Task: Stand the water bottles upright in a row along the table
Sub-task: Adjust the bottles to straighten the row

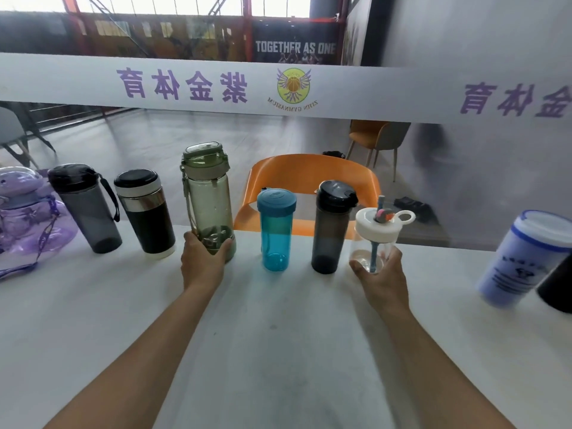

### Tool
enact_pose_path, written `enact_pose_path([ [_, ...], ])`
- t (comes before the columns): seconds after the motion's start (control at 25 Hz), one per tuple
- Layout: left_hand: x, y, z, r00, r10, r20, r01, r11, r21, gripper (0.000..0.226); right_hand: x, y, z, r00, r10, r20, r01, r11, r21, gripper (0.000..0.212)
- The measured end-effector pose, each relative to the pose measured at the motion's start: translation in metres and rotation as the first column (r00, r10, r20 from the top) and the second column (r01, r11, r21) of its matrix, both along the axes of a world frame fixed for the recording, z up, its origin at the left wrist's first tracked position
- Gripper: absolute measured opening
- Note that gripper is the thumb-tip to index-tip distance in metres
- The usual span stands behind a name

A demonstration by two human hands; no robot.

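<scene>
Several bottles stand upright along the far edge of the white table. From the left: a purple bottle, a smoky grey bottle with a strap, a black-and-steel flask, a tall green bottle, a teal bottle, a dark grey bottle. My left hand wraps the green bottle's base. My right hand grips a small clear bottle with a white lid and straw, upright just right of the dark grey one. A pale blue cup stands at the far right.
A black object sits at the right edge, partly hidden by the blue cup. An orange chair stands just behind the table. Beyond it runs a glass partition with a white banner.
</scene>
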State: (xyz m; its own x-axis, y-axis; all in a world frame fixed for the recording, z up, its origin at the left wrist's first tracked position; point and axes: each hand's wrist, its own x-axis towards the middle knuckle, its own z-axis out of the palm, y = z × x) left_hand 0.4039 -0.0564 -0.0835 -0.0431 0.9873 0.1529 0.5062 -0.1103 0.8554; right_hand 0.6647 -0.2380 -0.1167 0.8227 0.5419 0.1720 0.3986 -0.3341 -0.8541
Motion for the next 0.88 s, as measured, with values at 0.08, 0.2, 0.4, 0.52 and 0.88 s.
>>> enact_pose_path([
  [0.08,0.0,-0.005,0.0,1.0,0.001,-0.001,-0.001,1.0,-0.023,0.07,0.0,0.0,0.0,1.0,0.0,-0.013,0.0,1.0,0.005,0.075],
  [0.2,0.001,-0.03,0.001,0.996,0.079,0.031,-0.079,0.997,-0.01,0.071,0.001,-0.001,0.001,1.0,-0.012,-0.014,0.011,0.999,-0.031,0.078],
  [0.4,0.036,-0.104,-0.014,0.941,-0.31,-0.134,0.335,0.904,0.265,0.026,-0.002,-0.023,0.004,0.999,0.028,-0.036,-0.029,0.999,-0.016,0.083],
  [0.52,0.083,-0.148,-0.017,0.775,-0.557,-0.299,0.623,0.751,0.216,0.027,0.009,-0.058,-0.005,0.999,-0.05,0.019,0.05,0.999,0.006,0.056],
  [0.88,0.189,-0.215,-0.039,0.53,-0.724,-0.442,0.84,0.52,0.156,0.035,0.101,-0.156,0.0,0.878,-0.475,-0.058,0.477,0.864,0.158,0.083],
])
